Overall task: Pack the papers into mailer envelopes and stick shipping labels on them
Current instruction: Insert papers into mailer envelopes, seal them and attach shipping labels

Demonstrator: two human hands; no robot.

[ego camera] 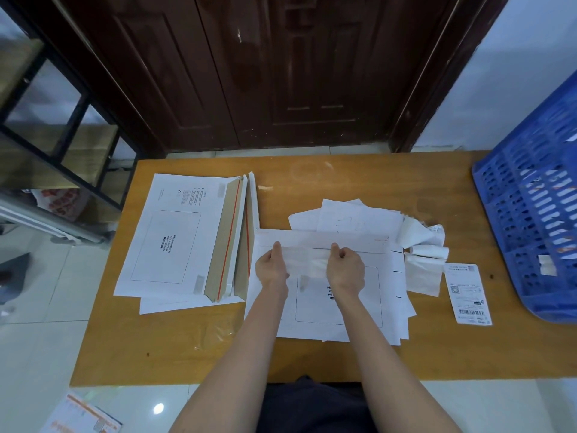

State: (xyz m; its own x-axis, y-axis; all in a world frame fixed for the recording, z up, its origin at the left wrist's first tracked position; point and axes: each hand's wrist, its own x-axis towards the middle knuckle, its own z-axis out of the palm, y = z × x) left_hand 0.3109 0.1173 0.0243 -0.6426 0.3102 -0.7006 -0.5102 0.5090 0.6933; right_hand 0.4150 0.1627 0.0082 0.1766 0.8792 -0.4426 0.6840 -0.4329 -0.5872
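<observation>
Gripping translucent strip (304, 260) | left hand (271, 267), right hand (346, 267) fingers curled round ends | over mailer envelope (387, 276)

Stack of mailer envelopes (175, 242) on the worktop (187, 348), left. Centre: one envelope (337, 307) over loose papers (352, 217). Right: shipping label (467, 293), then crate (537, 195) at the edge.

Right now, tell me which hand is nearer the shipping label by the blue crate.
Right. The right hand is left of the shipping label, on the mailer envelope; the left hand is farther left.
</observation>
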